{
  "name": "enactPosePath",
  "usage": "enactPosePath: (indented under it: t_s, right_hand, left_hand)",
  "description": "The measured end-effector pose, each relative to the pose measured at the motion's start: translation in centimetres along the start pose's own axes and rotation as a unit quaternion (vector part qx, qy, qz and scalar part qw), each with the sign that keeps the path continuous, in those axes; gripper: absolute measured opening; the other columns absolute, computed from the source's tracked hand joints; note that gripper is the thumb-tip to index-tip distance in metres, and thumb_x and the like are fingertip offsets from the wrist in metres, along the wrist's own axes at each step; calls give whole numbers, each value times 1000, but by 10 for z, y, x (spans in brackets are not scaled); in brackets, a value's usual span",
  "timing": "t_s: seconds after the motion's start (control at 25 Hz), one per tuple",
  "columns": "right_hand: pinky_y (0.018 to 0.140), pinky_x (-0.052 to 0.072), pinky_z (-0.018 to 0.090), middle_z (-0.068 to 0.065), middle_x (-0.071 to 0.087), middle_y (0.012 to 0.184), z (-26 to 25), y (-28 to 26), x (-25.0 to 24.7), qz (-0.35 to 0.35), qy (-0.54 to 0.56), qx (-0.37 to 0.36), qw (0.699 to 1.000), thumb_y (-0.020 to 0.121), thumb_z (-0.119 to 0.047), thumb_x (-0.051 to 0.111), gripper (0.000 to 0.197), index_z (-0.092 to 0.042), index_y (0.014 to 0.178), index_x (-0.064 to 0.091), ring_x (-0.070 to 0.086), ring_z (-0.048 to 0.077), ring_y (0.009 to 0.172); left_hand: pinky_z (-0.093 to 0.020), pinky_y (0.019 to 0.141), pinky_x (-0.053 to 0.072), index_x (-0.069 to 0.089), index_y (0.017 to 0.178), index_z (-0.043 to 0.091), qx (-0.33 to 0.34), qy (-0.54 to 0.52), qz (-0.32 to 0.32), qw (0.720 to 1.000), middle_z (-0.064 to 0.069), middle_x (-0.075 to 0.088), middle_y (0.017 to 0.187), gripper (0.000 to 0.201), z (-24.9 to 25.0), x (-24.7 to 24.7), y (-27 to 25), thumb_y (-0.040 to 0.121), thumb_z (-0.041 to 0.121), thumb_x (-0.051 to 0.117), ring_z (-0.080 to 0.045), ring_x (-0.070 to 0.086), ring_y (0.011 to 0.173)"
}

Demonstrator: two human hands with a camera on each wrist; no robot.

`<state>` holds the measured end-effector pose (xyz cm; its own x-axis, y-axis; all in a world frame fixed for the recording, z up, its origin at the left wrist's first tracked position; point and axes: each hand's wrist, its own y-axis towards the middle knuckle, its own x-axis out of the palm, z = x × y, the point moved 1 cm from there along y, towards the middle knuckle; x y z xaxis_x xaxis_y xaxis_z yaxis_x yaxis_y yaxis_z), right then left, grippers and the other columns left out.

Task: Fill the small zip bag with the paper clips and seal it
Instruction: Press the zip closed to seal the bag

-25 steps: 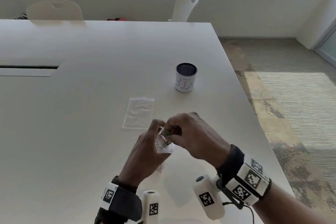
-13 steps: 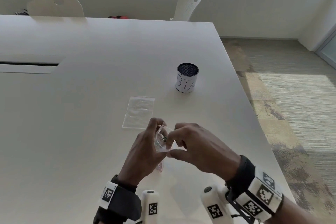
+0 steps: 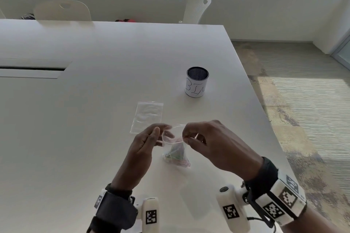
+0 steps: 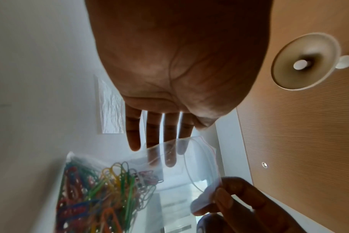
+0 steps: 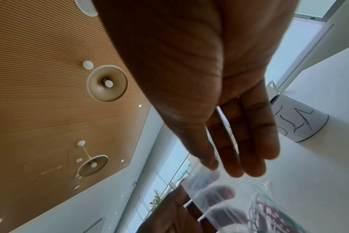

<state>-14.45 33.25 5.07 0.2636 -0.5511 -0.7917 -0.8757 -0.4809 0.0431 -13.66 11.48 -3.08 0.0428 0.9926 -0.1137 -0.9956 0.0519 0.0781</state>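
A small clear zip bag [image 3: 170, 141] with a red-lined mouth hangs just above the white table [image 3: 75, 123] between my hands. Coloured paper clips [image 3: 175, 155] lie heaped in its bottom, seen close in the left wrist view as paper clips [image 4: 94, 197]. My left hand [image 3: 161, 135] pinches the left side of the mouth between thumb and fingers. My right hand [image 3: 186, 138] pinches the right side with thumb and forefinger. The mouth of the bag [image 4: 199, 165] stands open in a loop. Through the plastic, the left fingers [image 4: 169, 157] show.
A second, empty zip bag [image 3: 147, 117] lies flat just beyond my left hand. Farther right stands a mesh cup labelled BIN [image 3: 196, 83]. The table's right edge [image 3: 265, 119] drops to carpet. Two chairs [image 3: 197, 8] stand at the far side.
My right fingers have come out of the bag's mouth and taken its right rim. The hands have drawn apart, spreading the mouth wider, and the bag hangs lower with the clips in view.
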Motion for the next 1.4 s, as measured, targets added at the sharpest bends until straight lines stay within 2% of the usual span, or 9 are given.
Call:
enactPosePath:
  t_s: [0.24,0.32,0.48,0.64,0.8,1.0,1.12,1.24,1.4]
  right_hand:
    - [68,54,40,-5,68,77,12,-3,-5,45,23,-27,998,102,-20,63,14,-20,87,64,65,16,72]
    - [69,55,40,-5,68,77,16,-5,-7,56,26,-27,998,102,-20,64,14,-19,88,64,65,15,72]
    - [67,53,27,-8,68,80,18,-10,-14,55,25,-37,997,102,-18,65,12,-17,90,65,65,13,75]
    - [71,55,33,-8,68,84,21,-13,-18,52,6,-48,997,103,-18,64,12,-18,91,64,65,13,77]
    - [73,56,38,-9,68,86,23,-15,-20,45,2,-51,998,103,-19,62,11,-18,93,65,66,14,78]
    - [72,54,33,-9,67,85,21,-16,-25,37,-9,-61,997,102,-20,64,11,-19,92,65,64,14,78]
    - [71,50,23,-11,63,85,25,-18,-27,36,-47,-69,996,97,-29,73,15,-21,87,66,61,11,79]
    - [72,53,27,-13,64,87,37,-19,-22,66,-72,-56,994,92,-30,79,15,-20,86,69,61,8,80]
    - [77,56,30,-13,71,88,49,-21,-18,80,-19,-47,996,90,-18,82,9,-18,88,73,67,8,83]
  left_hand:
    - [-37,90,56,74,104,19,28,11,1,1000,-6,81,101,25,-2,4,-1,103,-3,62,-20,75,97]
    - [-38,91,57,74,98,21,39,12,5,999,-7,81,98,21,0,5,-1,100,1,69,-23,76,96]
    - [-39,95,59,73,109,23,50,34,-26,998,-1,80,105,20,9,9,0,97,6,74,-19,75,102]
    - [-46,91,61,75,97,22,65,61,-29,996,3,79,101,13,13,15,1,96,9,76,-18,75,97]
    - [-34,92,60,72,121,26,93,49,-65,992,4,78,118,42,16,18,0,94,-6,72,-24,73,108]
    - [-32,89,58,79,105,25,134,157,-50,977,15,75,119,21,16,13,1,92,8,79,-17,72,109]
    - [-22,87,54,74,90,22,156,228,-33,960,20,75,110,17,20,7,2,89,8,83,-7,71,103]
    - [-10,86,49,73,85,22,163,251,-53,953,21,75,104,17,34,10,-2,86,11,86,-1,72,99]
    - [-4,85,46,77,84,23,153,226,-98,957,20,78,98,9,50,10,-8,85,25,86,2,73,95]
